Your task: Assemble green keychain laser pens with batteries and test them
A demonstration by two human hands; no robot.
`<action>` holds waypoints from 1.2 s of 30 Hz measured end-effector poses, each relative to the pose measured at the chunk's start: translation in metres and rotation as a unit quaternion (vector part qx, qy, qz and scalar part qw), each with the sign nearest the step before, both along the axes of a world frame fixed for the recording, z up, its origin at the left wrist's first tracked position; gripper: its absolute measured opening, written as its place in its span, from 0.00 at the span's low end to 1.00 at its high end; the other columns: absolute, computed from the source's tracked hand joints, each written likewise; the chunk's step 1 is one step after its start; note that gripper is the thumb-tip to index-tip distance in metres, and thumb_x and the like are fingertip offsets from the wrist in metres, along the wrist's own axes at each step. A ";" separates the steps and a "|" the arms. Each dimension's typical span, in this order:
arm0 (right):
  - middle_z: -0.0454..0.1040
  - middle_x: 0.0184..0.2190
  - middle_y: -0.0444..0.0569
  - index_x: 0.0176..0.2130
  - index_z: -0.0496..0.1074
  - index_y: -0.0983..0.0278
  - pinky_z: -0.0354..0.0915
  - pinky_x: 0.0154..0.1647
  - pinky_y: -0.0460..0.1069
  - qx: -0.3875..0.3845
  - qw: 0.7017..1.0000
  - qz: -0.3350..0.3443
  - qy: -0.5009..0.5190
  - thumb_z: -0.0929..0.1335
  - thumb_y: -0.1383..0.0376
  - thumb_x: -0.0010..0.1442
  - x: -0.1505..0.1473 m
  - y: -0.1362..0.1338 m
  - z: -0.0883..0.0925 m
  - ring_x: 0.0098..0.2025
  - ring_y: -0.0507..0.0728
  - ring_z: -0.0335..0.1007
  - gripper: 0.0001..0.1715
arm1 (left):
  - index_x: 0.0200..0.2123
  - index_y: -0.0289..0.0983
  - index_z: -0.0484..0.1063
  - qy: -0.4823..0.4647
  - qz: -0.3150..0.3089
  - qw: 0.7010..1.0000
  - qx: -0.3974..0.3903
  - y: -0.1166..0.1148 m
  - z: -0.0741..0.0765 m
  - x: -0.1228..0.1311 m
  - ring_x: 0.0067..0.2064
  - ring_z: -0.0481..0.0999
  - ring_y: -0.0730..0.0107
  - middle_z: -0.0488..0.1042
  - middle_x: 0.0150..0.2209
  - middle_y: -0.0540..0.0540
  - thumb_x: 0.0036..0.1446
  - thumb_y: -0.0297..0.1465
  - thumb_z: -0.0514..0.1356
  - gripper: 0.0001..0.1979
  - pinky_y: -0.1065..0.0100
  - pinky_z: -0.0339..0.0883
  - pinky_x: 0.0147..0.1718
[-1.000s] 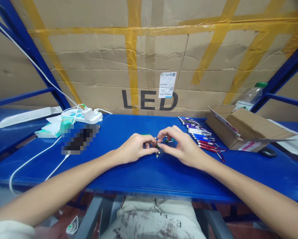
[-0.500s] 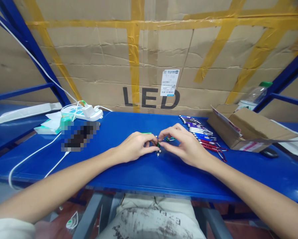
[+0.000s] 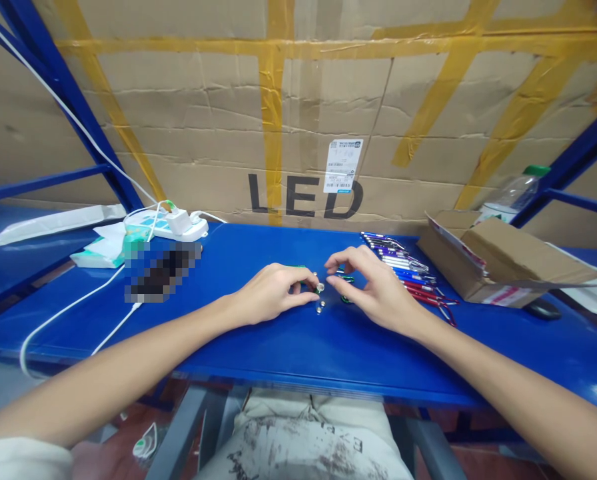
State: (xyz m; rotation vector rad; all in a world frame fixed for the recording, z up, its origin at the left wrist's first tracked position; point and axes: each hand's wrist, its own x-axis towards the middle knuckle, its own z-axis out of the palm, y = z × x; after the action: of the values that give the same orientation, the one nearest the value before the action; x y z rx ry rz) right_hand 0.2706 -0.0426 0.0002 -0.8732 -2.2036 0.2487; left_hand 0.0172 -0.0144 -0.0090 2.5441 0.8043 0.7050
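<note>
My left hand (image 3: 280,293) is closed, thumb and fingertips pinching a small green metal tube (image 3: 320,289) whose round silvery end faces right. Most of the tube is hidden by the fingers. Just below those fingertips, several tiny round silvery pieces (image 3: 319,310) lie on the blue table. My right hand (image 3: 373,287) is held a little to the right of the tube, thumb and index finger apart with nothing visible between them. Partly behind the right thumb lies a green metal piece with a clip (image 3: 348,280). Another bit of green shows behind my left hand.
Rows of coloured metal tubes with carabiner clips (image 3: 403,267) lie on the right of the blue table (image 3: 278,353). Beyond them stand an open cardboard box (image 3: 503,257) and a bottle (image 3: 518,190). At left are a power strip (image 3: 198,230), tissues (image 3: 96,253) and a pixelated dark object (image 3: 163,273).
My right hand has drawn away from the tube to the right, and its thumb and finger have parted. The tube's silvery end now shows. My left hand has stayed in place.
</note>
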 end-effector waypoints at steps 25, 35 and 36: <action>0.80 0.47 0.48 0.51 0.76 0.56 0.53 0.55 0.61 -0.065 0.977 0.064 -0.195 0.68 0.60 0.76 0.006 0.002 -0.006 0.51 0.64 0.71 0.07 | 0.48 0.38 0.82 -0.018 0.035 0.999 -0.016 0.005 0.003 -0.005 0.33 0.79 0.71 0.83 0.35 0.50 0.67 0.32 0.67 0.08 0.71 0.66 0.36; 0.77 0.44 0.48 0.47 0.74 0.59 0.52 0.55 0.59 -0.057 0.973 0.067 -0.214 0.64 0.61 0.79 0.006 0.001 -0.007 0.48 0.61 0.69 0.09 | 0.47 0.38 0.82 -0.016 0.029 0.999 -0.017 0.005 0.003 -0.006 0.32 0.77 0.72 0.82 0.33 0.51 0.66 0.33 0.67 0.08 0.71 0.66 0.36; 0.77 0.44 0.49 0.47 0.73 0.60 0.52 0.55 0.59 -0.056 0.972 0.067 -0.220 0.64 0.62 0.80 0.005 0.001 -0.007 0.48 0.61 0.69 0.10 | 0.47 0.38 0.82 -0.016 0.029 0.999 -0.017 0.005 0.003 -0.006 0.31 0.77 0.72 0.82 0.33 0.51 0.66 0.32 0.67 0.08 0.72 0.66 0.36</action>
State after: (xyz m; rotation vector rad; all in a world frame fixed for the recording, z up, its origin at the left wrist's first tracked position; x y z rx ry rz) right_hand 0.2759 -0.0419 -0.0065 -0.9091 -2.6891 0.2646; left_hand 0.0115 -0.0097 -0.0060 2.4812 0.8746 0.7419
